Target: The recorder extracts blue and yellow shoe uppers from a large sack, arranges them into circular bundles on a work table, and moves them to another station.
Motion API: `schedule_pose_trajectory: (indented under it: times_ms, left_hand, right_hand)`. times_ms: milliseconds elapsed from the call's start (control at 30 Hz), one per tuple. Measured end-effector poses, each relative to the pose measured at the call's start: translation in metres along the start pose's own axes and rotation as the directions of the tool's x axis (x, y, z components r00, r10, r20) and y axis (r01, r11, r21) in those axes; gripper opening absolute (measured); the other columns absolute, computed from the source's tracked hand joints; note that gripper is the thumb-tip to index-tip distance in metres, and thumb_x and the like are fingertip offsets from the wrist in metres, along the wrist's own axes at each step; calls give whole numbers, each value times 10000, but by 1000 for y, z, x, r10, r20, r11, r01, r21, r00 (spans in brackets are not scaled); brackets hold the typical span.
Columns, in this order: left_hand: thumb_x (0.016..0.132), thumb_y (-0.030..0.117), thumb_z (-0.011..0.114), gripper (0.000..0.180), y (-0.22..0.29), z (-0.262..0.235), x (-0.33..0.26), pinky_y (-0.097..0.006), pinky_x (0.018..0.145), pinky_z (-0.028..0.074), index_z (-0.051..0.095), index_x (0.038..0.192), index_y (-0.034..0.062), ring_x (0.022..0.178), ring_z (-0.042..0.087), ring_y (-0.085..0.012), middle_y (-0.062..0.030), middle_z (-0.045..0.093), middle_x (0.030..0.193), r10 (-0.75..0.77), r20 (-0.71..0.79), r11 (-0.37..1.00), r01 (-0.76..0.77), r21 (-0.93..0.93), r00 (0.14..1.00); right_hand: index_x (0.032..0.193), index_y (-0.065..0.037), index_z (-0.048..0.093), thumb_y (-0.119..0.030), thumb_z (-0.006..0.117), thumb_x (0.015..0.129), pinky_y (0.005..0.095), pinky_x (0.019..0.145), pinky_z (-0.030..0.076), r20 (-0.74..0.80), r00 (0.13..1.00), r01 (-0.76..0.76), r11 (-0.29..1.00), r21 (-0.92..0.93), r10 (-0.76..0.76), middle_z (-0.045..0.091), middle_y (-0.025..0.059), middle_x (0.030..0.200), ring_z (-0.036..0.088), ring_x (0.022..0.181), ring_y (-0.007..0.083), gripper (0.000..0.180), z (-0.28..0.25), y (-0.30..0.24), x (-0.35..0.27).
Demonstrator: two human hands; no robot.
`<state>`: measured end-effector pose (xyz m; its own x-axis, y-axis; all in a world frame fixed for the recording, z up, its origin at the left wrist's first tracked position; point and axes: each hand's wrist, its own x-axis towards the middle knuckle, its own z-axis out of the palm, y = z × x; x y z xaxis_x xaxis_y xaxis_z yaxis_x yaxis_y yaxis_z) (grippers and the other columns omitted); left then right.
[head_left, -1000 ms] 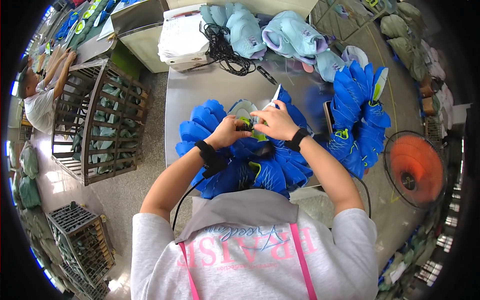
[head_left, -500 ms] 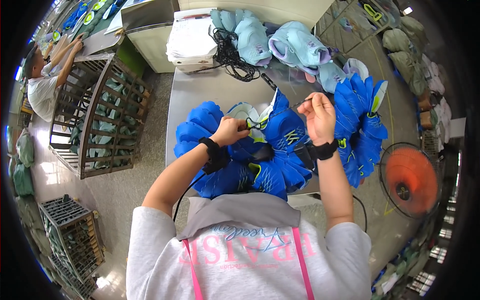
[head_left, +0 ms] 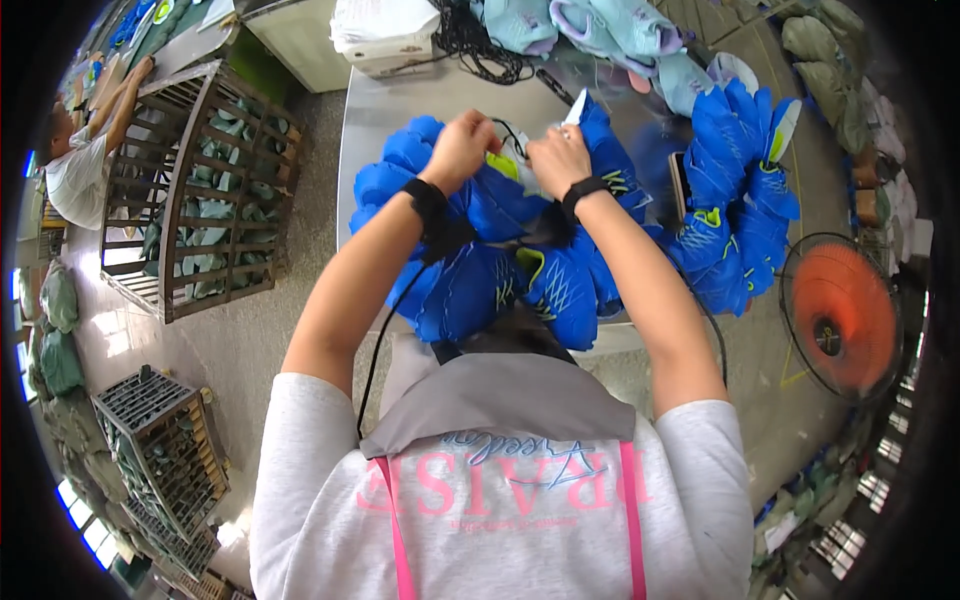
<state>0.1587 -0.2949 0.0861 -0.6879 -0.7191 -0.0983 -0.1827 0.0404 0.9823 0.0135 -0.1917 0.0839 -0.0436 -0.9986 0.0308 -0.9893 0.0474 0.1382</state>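
A dark shoelace [head_left: 511, 131] curves between my two hands above a blue shoe upper [head_left: 507, 200] with a lime lining. My left hand [head_left: 463, 150] is closed, its fingertips pinching the lace at the left. Close beside it, my right hand [head_left: 561, 161] is also closed, knuckles up, at the lace's other side; the fingertips are partly hidden. More blue uppers [head_left: 455, 292] fan out in a ring under and around my wrists on the metal table [head_left: 372, 110]. To the right lies a second ring of blue uppers [head_left: 735, 225].
Light-blue uppers [head_left: 590, 30] and a tangle of black laces [head_left: 485, 50] lie at the table's back, beside a paper-topped white box [head_left: 390, 45]. An orange fan [head_left: 840, 315] stands at the right. Slatted crates [head_left: 205, 195] stand left, where another person [head_left: 85, 170] reaches over a bench.
My right hand has come leftward and down to the upper, close to my left hand. The lace, stretched between them before, now hangs in a short curve. The view has shifted.
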Motion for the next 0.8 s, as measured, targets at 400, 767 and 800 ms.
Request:
schedule_pose_trajectory:
  times_ms: [400, 767, 800]
  left_hand:
    - [901, 148, 453, 188, 18, -28, 36, -266, 680, 471, 483, 940, -34, 752, 603, -164, -107, 626, 797, -13, -64, 998, 9, -69, 998]
    - [868, 164, 506, 215, 63, -18, 78, -245, 659, 472, 579, 917, -32, 722, 621, -127, -91, 665, 780, 128, -227, 981, -90, 169, 965]
    - [869, 167, 513, 237, 73, -19, 78, -243, 683, 468, 571, 952, -48, 751, 618, -134, -100, 663, 807, 97, -219, 989, -70, 127, 971]
  right_hand:
    - [798, -15, 551, -139, 563, 809, 287, 551, 454, -79, 672, -159, 247, 956, 737, 634, 76, 686, 604, 583, 134, 125, -4, 94, 13]
    - [1028, 7, 476, -82, 575, 810, 233, 534, 463, 270, 675, -136, -243, 960, 687, 612, 90, 834, 628, 710, 174, 255, -25, 122, -13]
    - [1108, 10, 418, -80, 585, 801, 241, 553, 473, 256, 629, -9, -322, 947, 734, 603, 105, 874, 623, 734, 174, 361, -22, 124, -7]
